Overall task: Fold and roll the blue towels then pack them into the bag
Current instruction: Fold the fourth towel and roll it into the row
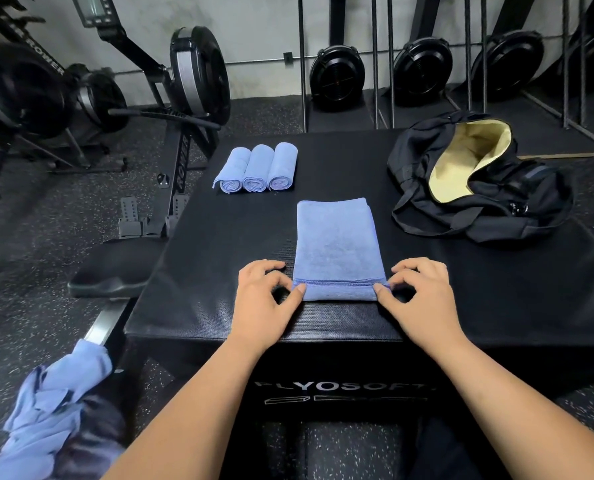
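left grip (264, 296): pinching the folded towel (337, 244), near-left corner
right grip (423, 296): pinching the near-right corner
folded towel: flat on the surface (219, 271), 12 o'clock
rolled towels (257, 168): three touching, 11 o'clock
bag (475, 178): gaping open, 2 o'clock

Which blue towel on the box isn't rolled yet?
The flat folded towel, its near edge pinched by the left hand and right hand; the other three are rolls.

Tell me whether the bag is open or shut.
Open: the black bag gapes wide at its mouth, with the pale yellow lining showing inside.
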Available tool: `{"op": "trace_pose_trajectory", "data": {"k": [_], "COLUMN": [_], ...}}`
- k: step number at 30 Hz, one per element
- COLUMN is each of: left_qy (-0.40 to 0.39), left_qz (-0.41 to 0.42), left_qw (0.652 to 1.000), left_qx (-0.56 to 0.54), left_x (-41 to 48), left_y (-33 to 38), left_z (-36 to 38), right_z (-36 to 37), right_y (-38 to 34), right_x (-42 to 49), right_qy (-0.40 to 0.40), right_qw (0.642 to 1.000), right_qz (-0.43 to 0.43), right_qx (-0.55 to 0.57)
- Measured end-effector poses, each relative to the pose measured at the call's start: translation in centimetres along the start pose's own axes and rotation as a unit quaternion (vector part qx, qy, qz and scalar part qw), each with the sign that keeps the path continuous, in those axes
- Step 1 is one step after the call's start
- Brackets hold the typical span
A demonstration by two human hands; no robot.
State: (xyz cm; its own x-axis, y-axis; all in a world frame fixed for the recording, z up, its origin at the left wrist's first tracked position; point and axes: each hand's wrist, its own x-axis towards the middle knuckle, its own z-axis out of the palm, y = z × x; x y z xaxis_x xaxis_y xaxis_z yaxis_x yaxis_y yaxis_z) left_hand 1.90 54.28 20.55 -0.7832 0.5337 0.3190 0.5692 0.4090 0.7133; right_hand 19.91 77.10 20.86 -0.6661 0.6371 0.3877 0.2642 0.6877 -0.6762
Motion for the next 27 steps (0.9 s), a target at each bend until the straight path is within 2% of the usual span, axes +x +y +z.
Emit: {"op": "trace_pose_trajectory", "data": {"k": [4,7,12,17,21,27], "left_qy": [0.011,0.002,0.03,0.026,-0.014,0.02], "left_qz": [0.031,0.053,0.063,0.095,0.074,0.053], "left_qw": [0.999,0.999,0.996,0.991,0.991,0.995], "left_qx": [-0.005,0.009,0.05,0.086,0.11,0.085], "left_x": [-0.2,-0.4,-0.5,-0.6,-0.5,-0.4], "left_y": [0.4,0.3,-0.2,-0.1,0.1,-0.3], "left_z": [-0.3,-0.2,0.4,0.5,0.3,0.4], "right_z": [-0.2,0.2,0.8,0.6,0.5,0.7], "right_y": [-0.2,0.1,0.4,-0.2,-0.2,0.4], "right_x": [0.1,-0.2,-0.5,-0.8,-0.7,-0.3], "right_qy": [-0.008,0.005,0.04,0.018,-0.012,0.013], "right_qw": [1.0,0.999,0.993,0.987,0.987,0.994], "right_qz": [-0.003,-0.037,-0.057,-0.09,-0.075,-0.046], "right_qx": [-0.012,-0.033,-0.093,-0.13,-0.139,-0.098]}}
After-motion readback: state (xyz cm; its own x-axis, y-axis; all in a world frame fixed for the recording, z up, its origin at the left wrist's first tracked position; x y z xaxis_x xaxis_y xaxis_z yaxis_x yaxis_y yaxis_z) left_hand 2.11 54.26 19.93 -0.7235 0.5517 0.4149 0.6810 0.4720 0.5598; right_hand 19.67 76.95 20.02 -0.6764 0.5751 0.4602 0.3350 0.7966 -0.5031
